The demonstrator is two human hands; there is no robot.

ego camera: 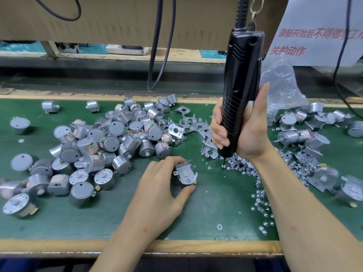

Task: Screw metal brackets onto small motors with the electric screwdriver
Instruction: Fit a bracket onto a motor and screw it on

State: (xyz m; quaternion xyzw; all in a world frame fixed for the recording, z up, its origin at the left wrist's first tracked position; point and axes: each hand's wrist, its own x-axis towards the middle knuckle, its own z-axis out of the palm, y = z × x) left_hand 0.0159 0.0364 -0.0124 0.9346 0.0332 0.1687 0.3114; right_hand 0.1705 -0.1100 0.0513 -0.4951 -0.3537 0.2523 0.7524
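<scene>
The left hand [157,185] grips the motor [185,176] with its bracket on the counter [216,203], the right hand [243,130] clamps the electric screwdriver [240,91], whose tip should catch one screw [223,165] squarely.

Motor pile [102,142] lies left on the worktop [216,203]; loose brackets [194,124] behind centre; screws [259,195] right.

White sheet [322,36], red print: 录制开始后不得做与工作…关的动作 (right edge cut off).

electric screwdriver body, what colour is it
Black, seen in the head view: the electric screwdriver is held upright in the right hand.
</scene>
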